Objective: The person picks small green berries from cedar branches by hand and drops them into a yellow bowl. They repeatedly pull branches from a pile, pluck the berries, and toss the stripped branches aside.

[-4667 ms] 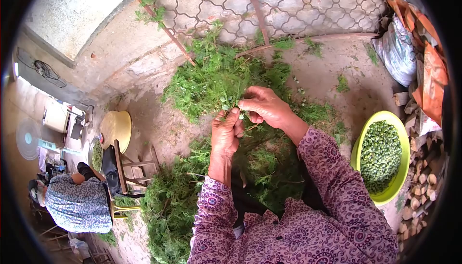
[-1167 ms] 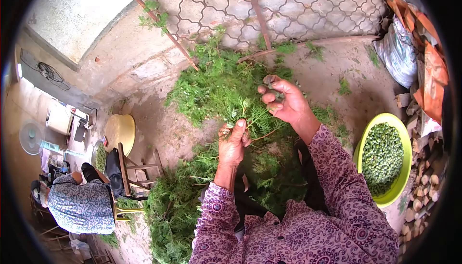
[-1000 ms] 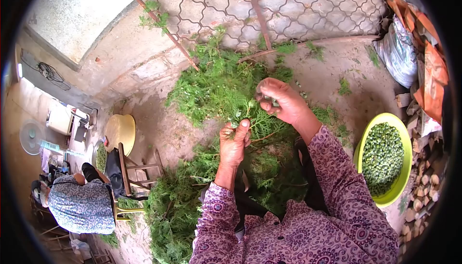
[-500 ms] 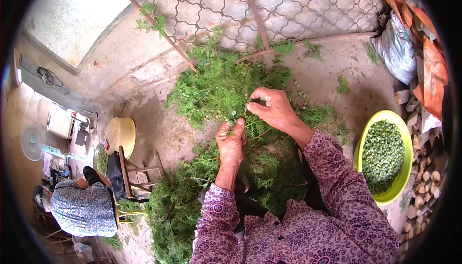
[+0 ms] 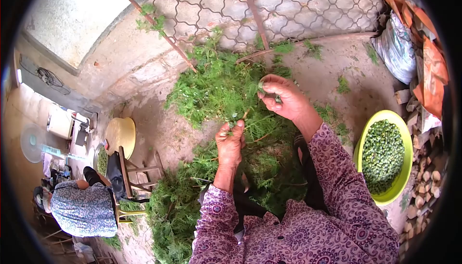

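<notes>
In the head view my left hand (image 5: 229,143) is closed around a leafy evergreen sprig (image 5: 234,119), its cut stem poking up past my thumb. Up and to the right, my right hand (image 5: 284,98) has its fingers curled around small green cones (image 5: 277,99), partly hidden by the fingers. Beneath both hands lies a heap of feathery green branches (image 5: 207,93). To the right stands a yellow-green basin (image 5: 410,155) holding many small green cones (image 5: 383,155).
A rusty metal lattice (image 5: 308,4) leans along the wall. Stacked firewood (image 5: 423,192), a white sack (image 5: 397,47) and orange sheeting (image 5: 430,66) line the right. At left another person (image 5: 82,208) sits near a wooden chair (image 5: 139,170), a fan (image 5: 32,141) and a yellow tub (image 5: 126,136).
My right hand has moved up and right, away from the sprig, with small green cones now showing in its fingers. My left hand has stayed almost in place.
</notes>
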Motion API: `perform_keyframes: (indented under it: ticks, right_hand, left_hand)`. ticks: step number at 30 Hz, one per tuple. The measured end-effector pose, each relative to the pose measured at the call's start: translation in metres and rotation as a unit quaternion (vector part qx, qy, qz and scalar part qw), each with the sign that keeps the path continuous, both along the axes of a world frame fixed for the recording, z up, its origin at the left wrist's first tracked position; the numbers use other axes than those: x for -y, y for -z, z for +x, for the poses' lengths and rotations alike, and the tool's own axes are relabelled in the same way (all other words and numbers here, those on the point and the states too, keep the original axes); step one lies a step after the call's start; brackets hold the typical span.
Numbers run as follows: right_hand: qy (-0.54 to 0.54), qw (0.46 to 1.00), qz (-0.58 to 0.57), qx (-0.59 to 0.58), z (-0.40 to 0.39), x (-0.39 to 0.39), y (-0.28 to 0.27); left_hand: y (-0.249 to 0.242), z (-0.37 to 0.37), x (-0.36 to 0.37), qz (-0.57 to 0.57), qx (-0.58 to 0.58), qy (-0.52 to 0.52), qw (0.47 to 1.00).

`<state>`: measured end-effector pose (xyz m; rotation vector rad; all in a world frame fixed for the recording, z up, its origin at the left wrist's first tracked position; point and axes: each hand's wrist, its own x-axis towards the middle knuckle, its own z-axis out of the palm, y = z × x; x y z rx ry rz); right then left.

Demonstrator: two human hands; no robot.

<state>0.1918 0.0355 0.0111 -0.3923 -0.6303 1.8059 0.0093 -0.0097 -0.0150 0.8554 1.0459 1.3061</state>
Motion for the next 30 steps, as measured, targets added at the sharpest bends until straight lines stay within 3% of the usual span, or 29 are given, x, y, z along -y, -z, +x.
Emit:
perform_keyframes:
  ticks: [2, 4, 10, 13, 17, 19, 25, 30]
  right_hand:
    - [-0.005, 1.0, 0.016, 0.014, 0.001, 0.002, 0.0]
    - [-0.036, 0.996, 0.021, 0.08, -0.001, 0.008, -0.003]
    - [-0.123, 0.978, 0.019, 0.165, -0.017, 0.012, -0.001]
    - [-0.075, 0.94, 0.029, 0.331, -0.023, 0.013, -0.004]
    - [-0.075, 0.887, 0.111, 0.442, -0.032, 0.014, 0.005]
    - [-0.067, 0.884, 0.134, 0.443, -0.037, 0.016, 0.008]
    - [-0.033, 0.874, 0.159, 0.458, -0.043, 0.019, 0.003]
    - [-0.045, 0.945, 0.1, 0.308, -0.047, 0.025, -0.002]
  left_hand:
    - [-0.001, 0.0, -0.004, 0.003, 0.014, -0.014, 1.0]
    - [0.005, -0.005, -0.01, -0.041, 0.059, -0.094, 0.993]
    - [0.001, -0.004, -0.005, 0.006, 0.077, 0.001, 0.997]
    - [0.001, -0.004, -0.002, 0.011, 0.107, 0.066, 0.992]
    - [0.005, -0.009, -0.005, -0.026, 0.112, 0.061, 0.992]
    - [0.01, -0.011, -0.009, -0.078, 0.092, 0.044, 0.992]
    - [0.008, -0.012, -0.009, -0.068, 0.061, -0.027, 0.995]
    - [0.001, -0.011, -0.007, -0.061, 0.026, -0.033, 0.997]
